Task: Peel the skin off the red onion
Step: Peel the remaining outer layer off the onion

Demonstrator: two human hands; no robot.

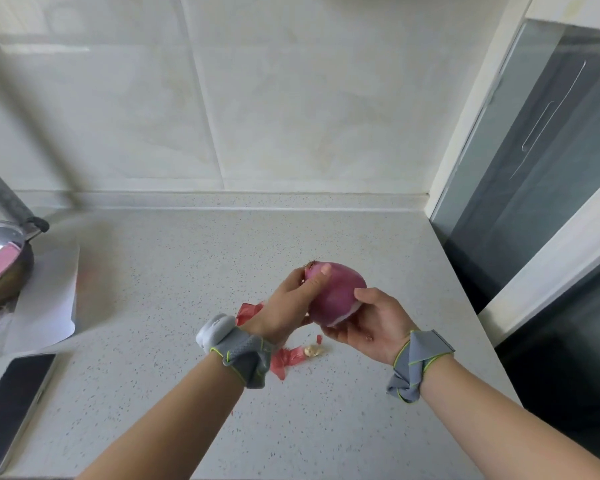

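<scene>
The red onion (336, 294) is held above the speckled counter (187, 289), its surface smooth purple with a white patch near its lower end. My left hand (288, 308) grips its left side, thumb pressed near the brownish root tip. My right hand (374, 323) cups it from below and from the right, fingers on the white patch. Peeled red skin pieces (286, 358) lie on the counter under my left wrist, and more skin (246, 311) shows behind that hand. A small pale cut end (314, 350) lies beside them.
A phone (11, 407) lies face up at the counter's left front. A metal bowl (0, 261) with something pink inside sits at the far left on a white sheet (49, 306). The tiled wall runs behind; the counter's right edge drops beside a dark glass door (534, 168).
</scene>
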